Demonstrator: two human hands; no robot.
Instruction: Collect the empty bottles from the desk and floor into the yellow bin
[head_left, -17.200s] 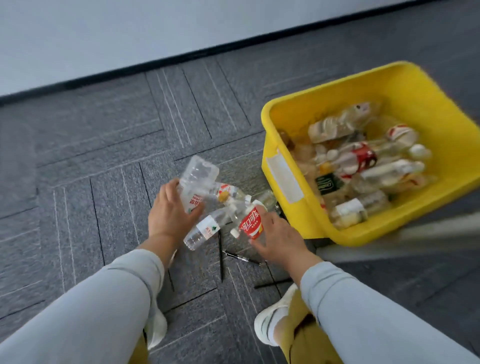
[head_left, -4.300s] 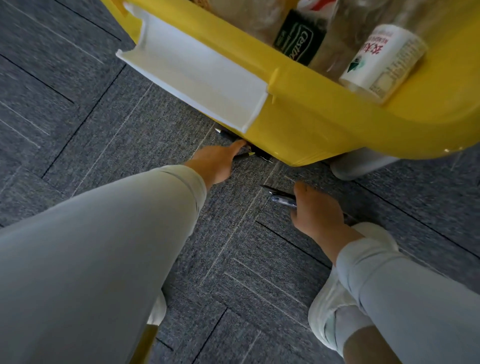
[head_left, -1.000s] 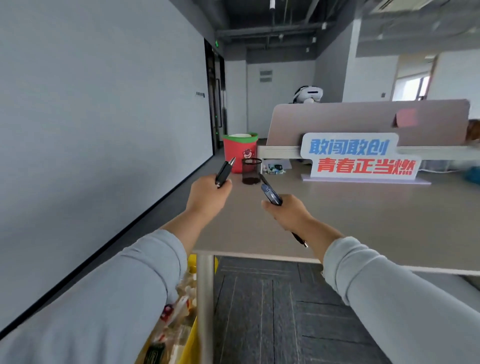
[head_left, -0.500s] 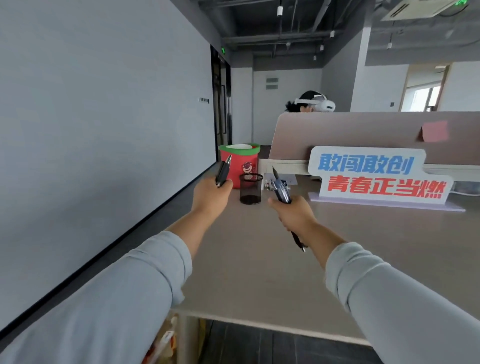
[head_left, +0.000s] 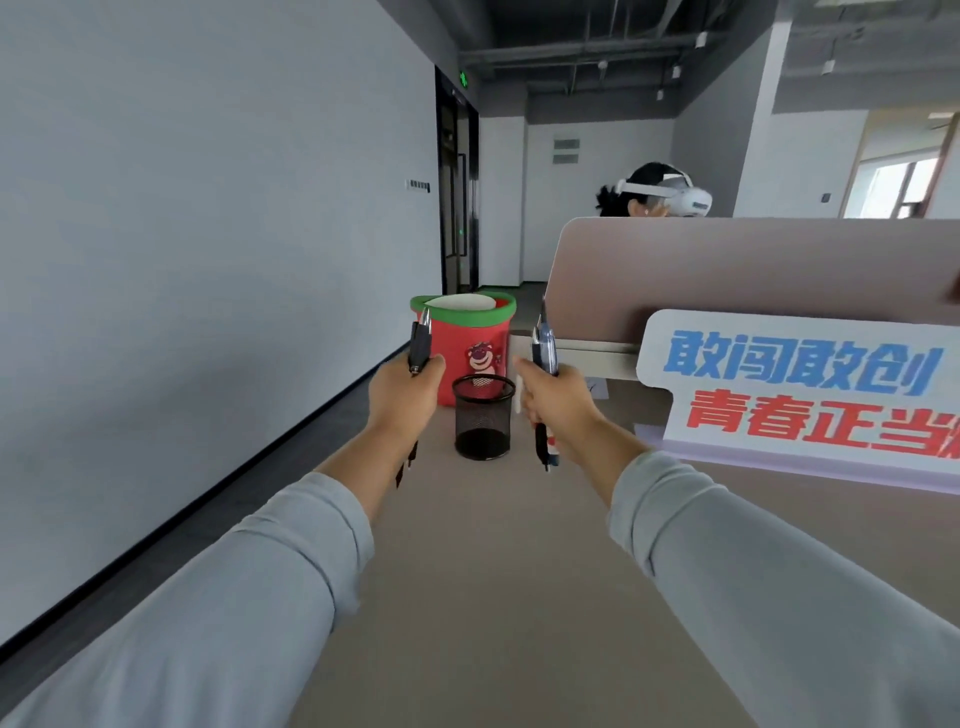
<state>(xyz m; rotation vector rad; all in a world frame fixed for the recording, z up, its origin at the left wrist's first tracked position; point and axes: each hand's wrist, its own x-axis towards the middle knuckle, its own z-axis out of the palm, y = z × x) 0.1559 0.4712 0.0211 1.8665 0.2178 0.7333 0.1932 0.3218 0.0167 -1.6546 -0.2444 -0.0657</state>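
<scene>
I cannot tell from this view where the bottles or the yellow bin are. My left hand (head_left: 405, 392) is fisted around a black pen (head_left: 420, 343) held upright. My right hand (head_left: 556, 397) grips a bunch of blue and dark pens (head_left: 544, 345) the same way. Between the two fists, just beyond them, a black mesh cup (head_left: 483, 421) stands on the desk (head_left: 493, 597). Behind the cup is a red pot (head_left: 467, 338) with a green rim. Right of my right hand stands a lettered sign (head_left: 800, 384).
</scene>
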